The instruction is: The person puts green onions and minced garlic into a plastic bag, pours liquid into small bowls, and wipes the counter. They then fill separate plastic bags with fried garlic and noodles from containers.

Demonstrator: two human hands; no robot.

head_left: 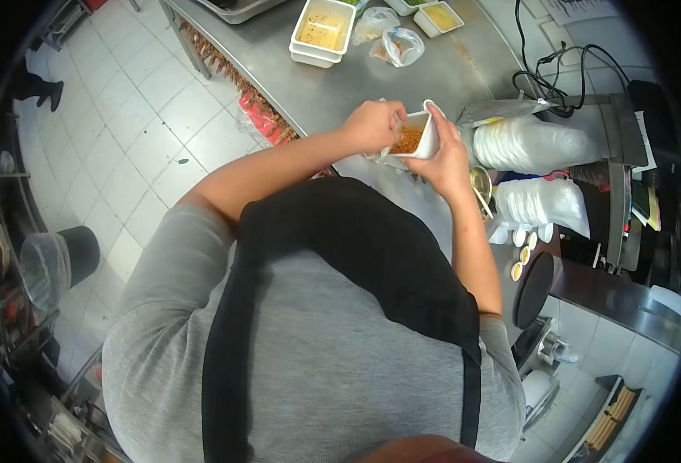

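My right hand grips a white tub from its right side, thumb near me and fingers along the far edge. The tub is tilted, with orange-red crumbly food inside. At the tub's left side, the fingers of my left hand are curled on a clear plastic bag, whose film shows around them. My left fingertips are partly hidden at the tub's opening.
The steel table bears stacked white tubs, small bags and a yellow-filled tub. Stacked clear containers, a metal bowl, small cups and black cables lie right. A bin stands left; another person's foot shows.
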